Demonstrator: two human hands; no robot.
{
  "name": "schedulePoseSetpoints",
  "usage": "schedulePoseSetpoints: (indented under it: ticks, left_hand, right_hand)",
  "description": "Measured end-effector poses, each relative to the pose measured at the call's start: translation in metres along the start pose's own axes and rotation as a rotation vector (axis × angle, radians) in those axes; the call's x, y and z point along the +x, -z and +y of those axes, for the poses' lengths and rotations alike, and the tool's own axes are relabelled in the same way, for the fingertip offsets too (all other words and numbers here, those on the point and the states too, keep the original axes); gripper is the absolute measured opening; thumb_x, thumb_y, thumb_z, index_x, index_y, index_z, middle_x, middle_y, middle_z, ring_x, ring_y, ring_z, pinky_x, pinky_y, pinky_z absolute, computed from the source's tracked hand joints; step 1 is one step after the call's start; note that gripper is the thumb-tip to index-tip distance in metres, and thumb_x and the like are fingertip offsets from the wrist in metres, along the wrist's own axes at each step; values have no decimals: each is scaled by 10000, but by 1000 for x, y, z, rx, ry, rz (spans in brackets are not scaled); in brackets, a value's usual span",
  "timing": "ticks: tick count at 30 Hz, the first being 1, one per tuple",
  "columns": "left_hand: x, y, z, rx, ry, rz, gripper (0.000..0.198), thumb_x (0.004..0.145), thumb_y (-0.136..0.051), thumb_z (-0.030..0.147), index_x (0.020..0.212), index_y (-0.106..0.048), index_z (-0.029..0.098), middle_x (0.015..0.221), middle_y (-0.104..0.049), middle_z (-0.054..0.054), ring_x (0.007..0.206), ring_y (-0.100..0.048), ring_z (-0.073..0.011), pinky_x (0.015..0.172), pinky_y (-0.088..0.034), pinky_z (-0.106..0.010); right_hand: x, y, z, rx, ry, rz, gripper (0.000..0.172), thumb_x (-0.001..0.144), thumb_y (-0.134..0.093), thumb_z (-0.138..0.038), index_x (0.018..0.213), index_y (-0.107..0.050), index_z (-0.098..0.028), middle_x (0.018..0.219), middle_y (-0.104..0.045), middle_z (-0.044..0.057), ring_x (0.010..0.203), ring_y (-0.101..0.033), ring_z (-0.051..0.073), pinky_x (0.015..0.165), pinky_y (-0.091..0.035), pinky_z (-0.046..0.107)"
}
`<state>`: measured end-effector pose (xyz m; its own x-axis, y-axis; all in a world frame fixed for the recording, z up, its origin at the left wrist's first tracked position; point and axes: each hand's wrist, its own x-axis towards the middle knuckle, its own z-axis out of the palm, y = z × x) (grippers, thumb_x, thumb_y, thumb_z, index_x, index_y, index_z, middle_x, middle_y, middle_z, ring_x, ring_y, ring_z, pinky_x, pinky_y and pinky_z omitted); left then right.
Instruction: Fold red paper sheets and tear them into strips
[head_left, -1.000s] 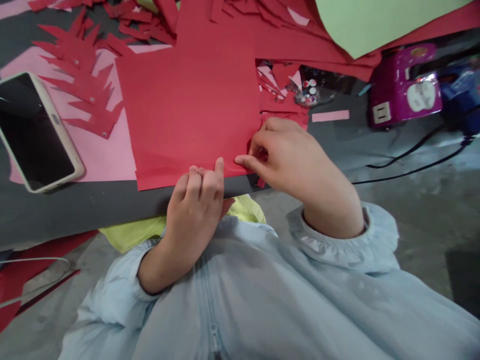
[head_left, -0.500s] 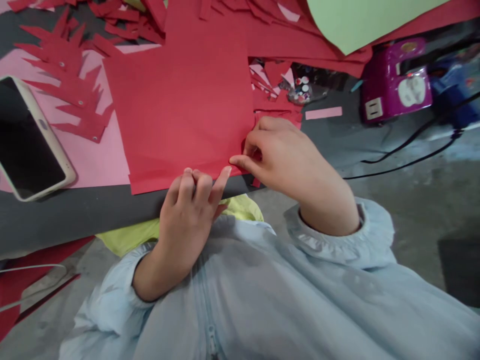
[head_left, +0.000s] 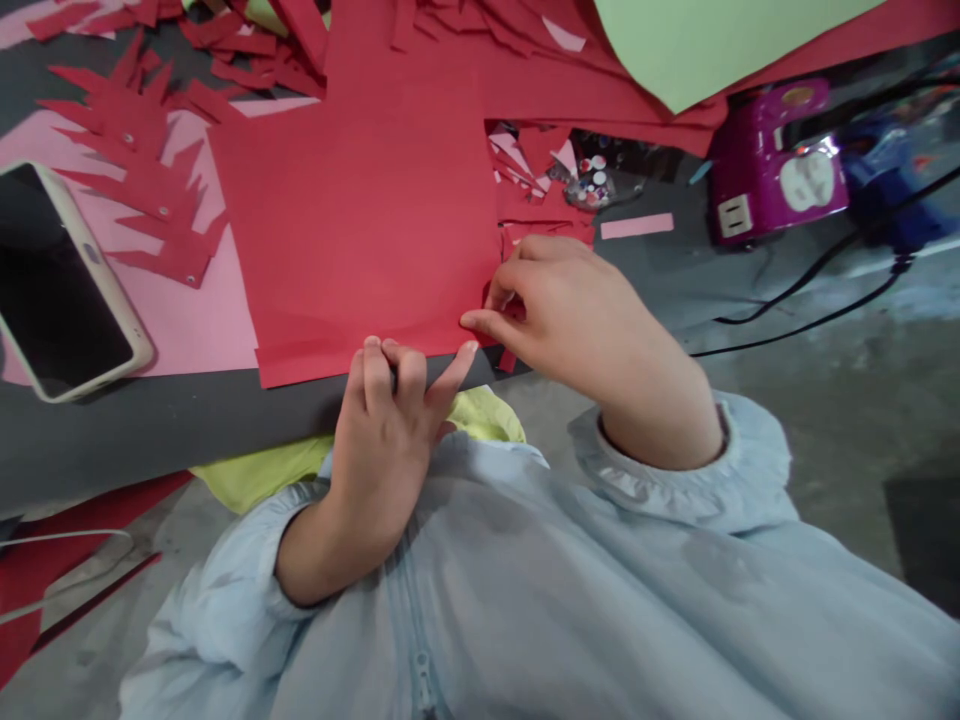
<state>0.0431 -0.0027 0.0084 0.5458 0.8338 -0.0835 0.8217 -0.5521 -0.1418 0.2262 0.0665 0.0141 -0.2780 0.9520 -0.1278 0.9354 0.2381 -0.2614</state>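
Note:
A large sheet of red paper (head_left: 360,220) lies on the dark table, with a narrow folded strip along its near edge. At that edge, my left hand (head_left: 390,430) rests its fingertips on the paper, fingers apart, the little finger stretched to the right. My right hand (head_left: 570,310) has thumb and forefinger together on the fold near the sheet's right corner; its other fingers curl over the sheet's right side. What lies beneath the right palm is hidden.
Left of the sheet lie spiky red paper cutouts (head_left: 161,180) on pink paper (head_left: 217,330), and a phone (head_left: 67,280). Red scraps (head_left: 262,50) and green paper (head_left: 720,50) are at the back. On the right are a pink strip (head_left: 637,226), a purple device (head_left: 776,165) and black cables (head_left: 832,310).
My left hand has slid slightly right along the paper's near edge, its little finger stretched further out. The right hand stays at the fold. The whole view has shifted a little.

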Motion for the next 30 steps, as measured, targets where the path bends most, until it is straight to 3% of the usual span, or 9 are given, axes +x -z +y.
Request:
schedulePoseSetpoints:
  ticks: [6,13,20,27,30]
  left_hand:
    - [3,1,-2,2,-24,69,562,951,-518,423,1482,-370,314,1247,-558,-172,1162,-580,-355,926,-516,-463]
    - [5,4,-7,-36,-99,92,535,952,-531,367,1458,-426,228,1301,-553,-195,1268,-530,-337,1002,-480,-461]
    - [11,1,-6,7,-145,132,575,954,-489,462,1445,-453,165,1217,-603,-207,1160,-602,-329,951,-508,-406]
    - [17,10,2,40,-108,10,628,940,-520,453,1506,-350,243,1224,-578,-193,1136,-589,-340,899,-529,-420]
    - [19,12,5,41,-89,-41,677,923,-549,459,1526,-294,283,1242,-559,-199,1142,-581,-360,864,-544,-439]
  right_hand:
    - [-3,5,10,-21,-39,15,175,872,-610,-298,752,-656,-179,881,-619,105,870,-581,254,766,-439,373]
    - [-4,7,9,-84,-12,-12,204,874,-641,-311,810,-674,-120,897,-638,113,885,-607,269,809,-472,387]
    - [-5,1,12,-5,-22,71,169,882,-588,-296,790,-637,-163,906,-632,104,914,-596,269,829,-467,418]
    - [-20,15,22,117,-79,218,53,865,-602,-234,830,-572,-208,886,-632,64,903,-596,231,821,-464,372]
    - [-29,23,28,130,-145,275,77,888,-537,-203,821,-559,-232,906,-643,72,936,-595,224,849,-456,369]
